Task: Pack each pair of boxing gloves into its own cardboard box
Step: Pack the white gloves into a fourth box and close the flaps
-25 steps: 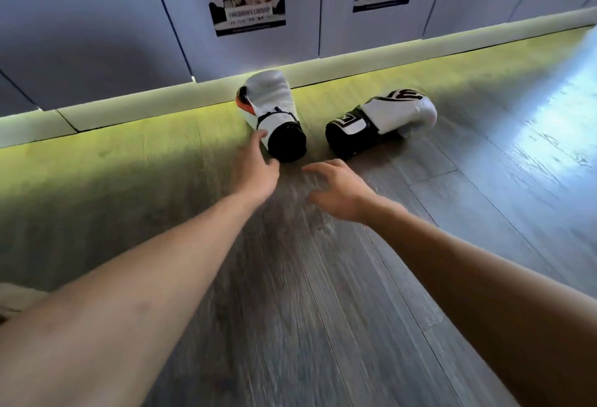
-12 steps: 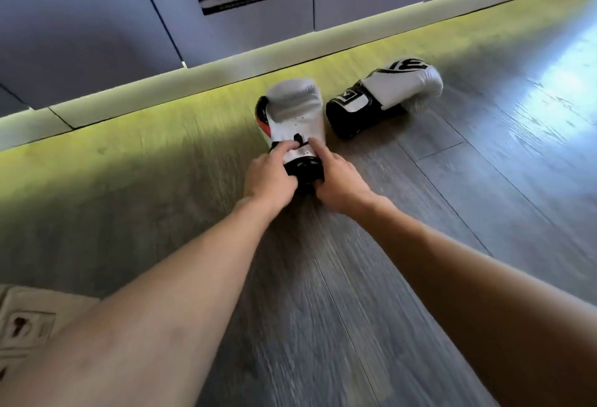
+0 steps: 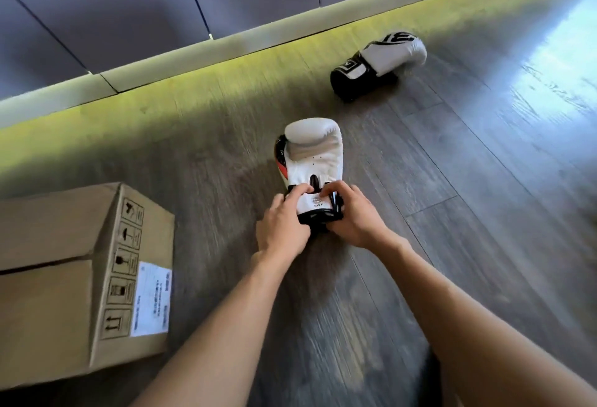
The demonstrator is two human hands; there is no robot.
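Item 1: white boxing glove [image 3: 313, 154], orange trim on its left side, palm up, mid-floor [image 3: 484, 213] in front of you. Your left hand [image 3: 282, 229] and right hand [image 3: 355, 219] both curl round its black cuff, fingers over the white wrist strap.
Item 2: black-and-white glove [image 3: 384, 64], on its side nearer the floor's far edge, well apart.
Item 3: cardboard box [image 3: 64, 277], flaps shut, at the floor's left edge.
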